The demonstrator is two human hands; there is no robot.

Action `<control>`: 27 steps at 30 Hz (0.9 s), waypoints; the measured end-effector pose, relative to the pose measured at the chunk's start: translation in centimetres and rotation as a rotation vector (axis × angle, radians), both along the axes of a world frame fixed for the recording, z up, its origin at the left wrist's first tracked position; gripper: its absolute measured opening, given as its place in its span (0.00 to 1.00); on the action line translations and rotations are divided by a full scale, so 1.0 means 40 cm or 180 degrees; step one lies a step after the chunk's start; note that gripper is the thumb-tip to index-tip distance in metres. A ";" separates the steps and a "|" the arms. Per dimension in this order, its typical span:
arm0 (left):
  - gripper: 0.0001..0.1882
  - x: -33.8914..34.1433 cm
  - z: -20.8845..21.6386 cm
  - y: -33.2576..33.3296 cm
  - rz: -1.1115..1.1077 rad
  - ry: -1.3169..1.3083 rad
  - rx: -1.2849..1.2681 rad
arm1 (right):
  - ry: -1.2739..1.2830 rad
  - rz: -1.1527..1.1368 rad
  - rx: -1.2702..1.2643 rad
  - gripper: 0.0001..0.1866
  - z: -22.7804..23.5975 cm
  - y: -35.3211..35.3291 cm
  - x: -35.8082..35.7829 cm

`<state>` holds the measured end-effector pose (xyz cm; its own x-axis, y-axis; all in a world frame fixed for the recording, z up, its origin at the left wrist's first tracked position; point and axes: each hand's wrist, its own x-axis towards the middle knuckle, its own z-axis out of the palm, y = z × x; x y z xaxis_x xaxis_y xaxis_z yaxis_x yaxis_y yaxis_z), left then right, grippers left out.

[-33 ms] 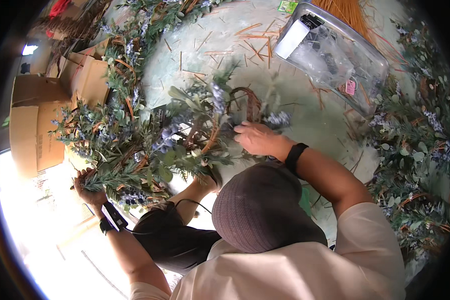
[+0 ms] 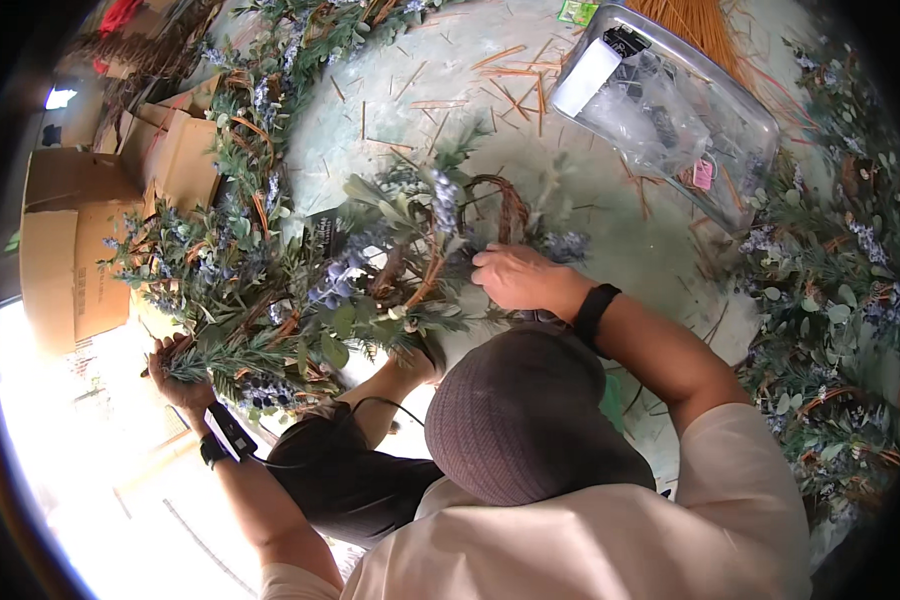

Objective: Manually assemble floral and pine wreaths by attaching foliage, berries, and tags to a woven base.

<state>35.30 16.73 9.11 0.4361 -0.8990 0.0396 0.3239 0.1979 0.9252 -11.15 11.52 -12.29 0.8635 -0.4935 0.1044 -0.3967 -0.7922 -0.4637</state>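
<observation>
A garland of green leaves, blue flower spikes and dark blue berries on brown twisted vines (image 2: 430, 285) stretches across in front of me. At its far-left end my left hand (image 2: 180, 378) is wrapped round the vine stems and leafy sprigs. My right hand (image 2: 515, 276) pinches the garland's right part, below a curved loop of brown vine (image 2: 510, 200). Leaves hide what exactly lies under those fingertips. Just beyond the right hand, a blue flower spike (image 2: 567, 246) sticks out. Among the leaves near the middle hangs a black card tag (image 2: 322, 235).
More garlands lie at the left (image 2: 235, 150) and along the right (image 2: 840, 300). A clear plastic bin (image 2: 760, 130) at the far right holds plastic bags. Cardboard boxes (image 2: 80, 260) stand at left. Loose brown twigs (image 2: 515, 100) litter the pale floor, near a straw bundle (image 2: 685, 25).
The garland's right part has shifted slightly right and down, with my right hand moving a little along with it. My left hand keeps its grip in place.
</observation>
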 end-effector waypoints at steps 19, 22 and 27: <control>0.10 -0.066 0.017 -0.015 -0.0211 0.0078 -0.0064 | -0.0118 -0.1213 -0.1500 0.07 0.054 -0.084 0.055; 0.09 -0.063 0.015 -0.007 -0.0199 0.0107 -0.0059 | -0.0617 -0.2055 -0.0235 0.07 0.038 -0.071 0.070; 0.09 -0.048 0.002 0.012 -0.0113 0.0052 0.0010 | -0.0635 -0.1828 -0.0107 0.07 0.069 -0.083 0.057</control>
